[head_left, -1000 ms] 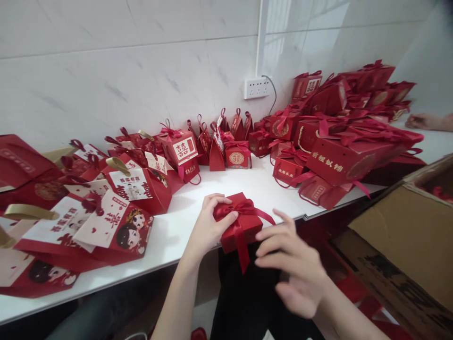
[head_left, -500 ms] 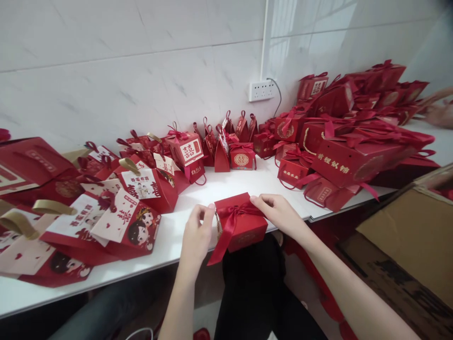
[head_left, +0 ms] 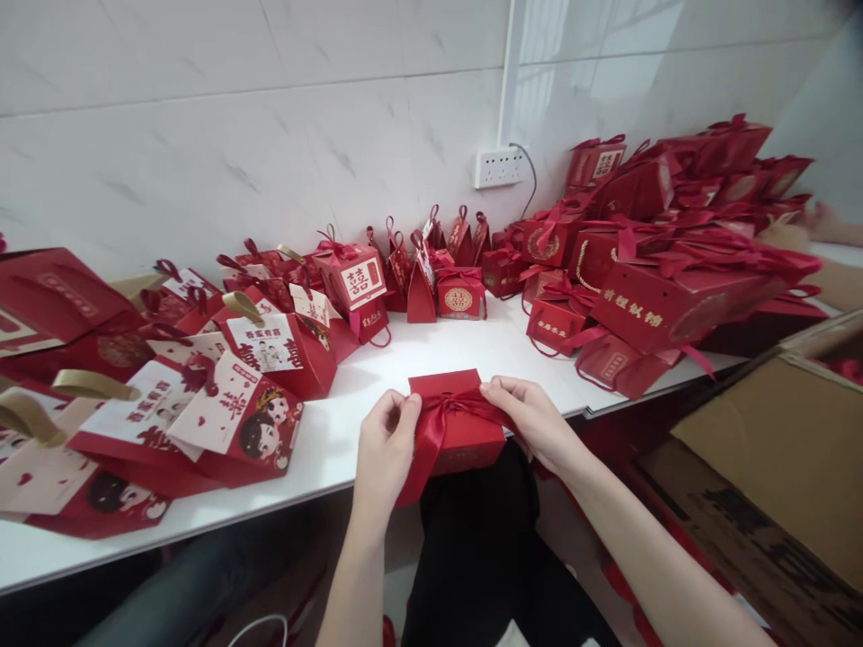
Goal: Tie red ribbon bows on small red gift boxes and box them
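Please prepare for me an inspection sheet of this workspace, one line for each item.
Surface: white table, a seam at its front edge, right of the middle.
Job's things: red box at the table's front edge, red ribbon across its top.
Clutter: decorated boxes crowded on the left; heaped red boxes on the right.
Grippers: left hand and right hand pinch the ribbon, one at each side.
Cables: dark cable at the wall socket; pale loop below the table, nature unclear.
Surroundings: tiled wall behind; cardboard carton at the right; another person's hand partly visible, far right.
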`<act>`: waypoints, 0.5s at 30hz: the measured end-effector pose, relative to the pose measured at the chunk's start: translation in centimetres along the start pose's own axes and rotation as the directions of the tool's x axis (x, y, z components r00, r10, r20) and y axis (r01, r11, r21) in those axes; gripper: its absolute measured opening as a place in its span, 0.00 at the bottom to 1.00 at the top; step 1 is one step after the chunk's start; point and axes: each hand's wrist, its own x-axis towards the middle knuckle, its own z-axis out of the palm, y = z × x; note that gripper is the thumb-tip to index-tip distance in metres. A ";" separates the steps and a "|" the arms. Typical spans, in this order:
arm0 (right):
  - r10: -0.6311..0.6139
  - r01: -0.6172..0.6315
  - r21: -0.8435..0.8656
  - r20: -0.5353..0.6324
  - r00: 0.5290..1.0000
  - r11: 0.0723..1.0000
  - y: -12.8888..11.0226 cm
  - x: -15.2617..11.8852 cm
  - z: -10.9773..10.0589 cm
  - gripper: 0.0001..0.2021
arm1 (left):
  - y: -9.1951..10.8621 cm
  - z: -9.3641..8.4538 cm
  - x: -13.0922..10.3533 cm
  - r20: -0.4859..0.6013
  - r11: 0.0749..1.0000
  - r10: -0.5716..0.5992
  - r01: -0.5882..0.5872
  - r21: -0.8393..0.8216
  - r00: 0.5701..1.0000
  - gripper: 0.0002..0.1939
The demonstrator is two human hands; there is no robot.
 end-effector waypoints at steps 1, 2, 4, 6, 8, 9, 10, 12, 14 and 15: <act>-0.010 0.010 0.008 -0.010 1.000 1.000 0.0 -0.1 0.0 0.23 | 0.1 0.1 -0.1 -0.005 1.000 0.004 -0.004 0.006 1.000 0.18; -0.026 0.026 0.013 -0.023 0.999 1.000 0.0 -0.2 0.0 0.23 | 0.3 0.1 -0.3 -0.015 1.000 0.004 -0.003 0.021 1.000 0.18; -0.064 0.065 0.018 -0.056 0.996 0.998 -0.1 -0.5 0.1 0.23 | 0.4 0.3 -0.6 -0.042 0.998 0.004 -0.001 0.067 0.999 0.18; -0.093 0.094 0.015 -0.077 0.993 0.995 -0.2 -0.8 0.2 0.23 | 0.4 0.4 -0.8 -0.067 0.992 0.006 0.003 0.123 0.998 0.18; -0.103 0.104 0.008 -0.077 0.992 0.995 -0.3 -0.9 0.3 0.23 | 0.3 0.5 -0.7 -0.060 0.989 0.006 0.002 0.146 0.998 0.17; -0.104 0.104 0.001 -0.074 0.992 0.995 -0.3 -1.0 0.3 0.23 | 0.3 0.4 -0.6 -0.044 0.990 0.004 0.002 0.140 0.999 0.16; -0.104 0.104 -0.007 -0.069 0.992 0.995 -0.3 -0.9 0.3 0.23 | 0.3 0.4 -0.5 -0.024 0.992 0.001 0.002 0.128 1.000 0.16; -0.101 0.099 -0.025 -0.054 0.993 0.995 -0.3 -0.9 0.3 0.23 | 0.3 0.3 -0.2 0.010 0.995 -0.007 0.006 0.104 1.000 0.16; -0.096 0.095 -0.032 -0.041 0.995 0.995 -0.3 -0.7 0.3 0.23 | 0.4 0.3 0.1 0.024 0.994 -0.006 0.003 0.106 1.000 0.17; -0.094 0.093 -0.028 -0.037 0.995 0.995 -0.3 -0.7 0.3 0.23 | 0.4 0.4 0.2 0.022 0.994 -0.001 -0.002 0.111 1.000 0.17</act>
